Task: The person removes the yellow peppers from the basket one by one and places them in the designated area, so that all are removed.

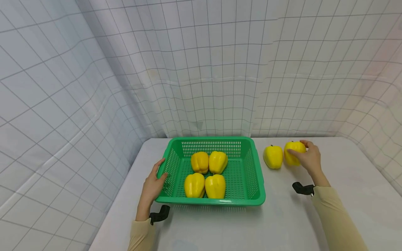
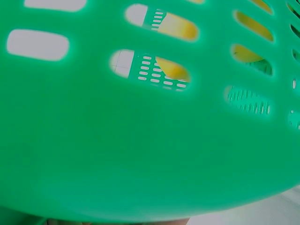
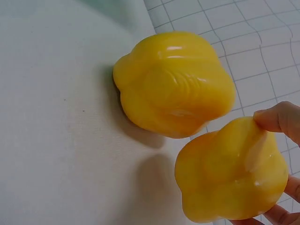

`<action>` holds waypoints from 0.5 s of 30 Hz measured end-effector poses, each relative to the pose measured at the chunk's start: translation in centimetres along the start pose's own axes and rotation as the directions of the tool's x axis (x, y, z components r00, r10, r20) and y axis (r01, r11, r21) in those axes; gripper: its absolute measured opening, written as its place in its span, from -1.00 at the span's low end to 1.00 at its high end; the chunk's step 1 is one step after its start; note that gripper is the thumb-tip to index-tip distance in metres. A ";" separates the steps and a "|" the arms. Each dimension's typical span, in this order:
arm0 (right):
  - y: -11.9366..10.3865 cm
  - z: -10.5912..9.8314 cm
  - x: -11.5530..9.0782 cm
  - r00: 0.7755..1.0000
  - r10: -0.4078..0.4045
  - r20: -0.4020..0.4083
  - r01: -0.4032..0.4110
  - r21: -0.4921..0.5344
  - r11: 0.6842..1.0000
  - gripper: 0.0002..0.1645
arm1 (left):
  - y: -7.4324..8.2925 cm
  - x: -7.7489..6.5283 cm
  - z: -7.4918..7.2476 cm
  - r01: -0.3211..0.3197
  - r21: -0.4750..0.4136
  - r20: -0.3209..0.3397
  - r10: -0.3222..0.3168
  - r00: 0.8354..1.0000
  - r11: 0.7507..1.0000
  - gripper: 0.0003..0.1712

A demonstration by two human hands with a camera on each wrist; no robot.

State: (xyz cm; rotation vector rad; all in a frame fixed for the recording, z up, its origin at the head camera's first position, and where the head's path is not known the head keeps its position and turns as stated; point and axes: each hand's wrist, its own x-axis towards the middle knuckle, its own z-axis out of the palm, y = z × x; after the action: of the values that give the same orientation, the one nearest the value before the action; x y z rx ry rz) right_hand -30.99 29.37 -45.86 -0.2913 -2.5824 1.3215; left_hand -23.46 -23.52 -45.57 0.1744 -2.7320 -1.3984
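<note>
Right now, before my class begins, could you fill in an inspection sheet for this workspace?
Surface: white table.
Job's things: green basket holding four yellow peppers; to its right, a loose pepper on the table, beside a held pepper.
Clutter: nothing seen.
Hands: left hand grips the basket's left rim; right hand holds a pepper between thumb and fingers.
Cables: nothing seen.
Surroundings: white sheeting with grid lines, rippled in places.

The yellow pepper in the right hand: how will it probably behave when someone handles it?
The pepper seems stiff, since no dent shows where the right hand visibly touches it. Its shiny surface may be slippery. Its lobed sides would likely make it rock rather than roll smoothly.
</note>
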 end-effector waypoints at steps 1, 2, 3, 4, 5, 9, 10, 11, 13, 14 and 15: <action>0.2 0.1 0.0 1.000 0.000 0.006 0.000 -0.002 1.000 -0.08 | 0.0 0.0 0.0 0.001 -0.001 0.000 -0.001 1.000 1.000 -0.37; 0.3 0.1 0.0 1.000 -0.001 0.012 0.001 -0.005 1.000 -0.08 | 0.0 0.0 0.0 0.001 0.000 0.000 -0.001 1.000 1.000 -0.37; 0.4 0.2 0.1 1.000 -0.001 0.018 0.001 -0.005 1.000 -0.07 | 0.0 0.0 0.0 0.002 0.001 0.000 -0.002 1.000 1.000 -0.36; 0.5 0.3 0.0 1.000 0.000 0.024 0.001 -0.004 1.000 -0.07 | 0.1 0.0 0.0 0.002 0.002 -0.001 -0.002 1.000 1.000 -0.36; 0.6 0.3 0.1 1.000 -0.001 0.029 0.001 -0.005 1.000 -0.06 | 0.1 0.0 0.0 0.002 0.003 -0.001 -0.002 1.000 1.000 -0.36; 0.9 0.5 0.2 0.999 0.001 0.040 -0.001 -0.009 1.000 -0.05 | 0.1 0.0 0.0 -0.001 0.006 -0.002 0.001 1.000 1.000 -0.36; 1.0 0.6 0.2 0.999 0.003 0.041 -0.003 -0.010 1.000 -0.05 | 0.1 0.0 0.0 -0.001 0.006 -0.002 0.001 1.000 1.000 -0.36; 1.0 0.6 0.2 0.999 0.004 0.042 -0.004 -0.010 1.000 -0.05 | 0.1 0.0 0.0 -0.001 0.006 -0.002 0.001 1.000 1.000 -0.36; 1.1 0.7 0.3 0.999 0.009 0.045 -0.008 -0.013 1.000 -0.04 | 0.1 -0.1 0.0 -0.001 0.007 -0.002 0.001 1.000 1.000 -0.36; 1.1 0.7 0.3 0.999 0.012 0.047 -0.011 -0.014 1.000 -0.03 | 0.1 -0.1 0.0 -0.001 0.008 -0.002 0.001 1.000 1.000 -0.36; 1.1 0.7 0.3 0.999 0.015 0.050 -0.015 -0.016 1.000 -0.03 | 0.1 -0.1 0.0 -0.001 0.008 -0.002 0.001 1.000 1.000 -0.36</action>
State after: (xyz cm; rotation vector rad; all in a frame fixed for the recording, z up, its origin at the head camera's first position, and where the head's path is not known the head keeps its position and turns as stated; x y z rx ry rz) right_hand -31.44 29.54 -47.11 -0.2845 -2.6376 1.3312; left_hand -23.41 -23.44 -45.49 0.1750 -2.7369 -1.3861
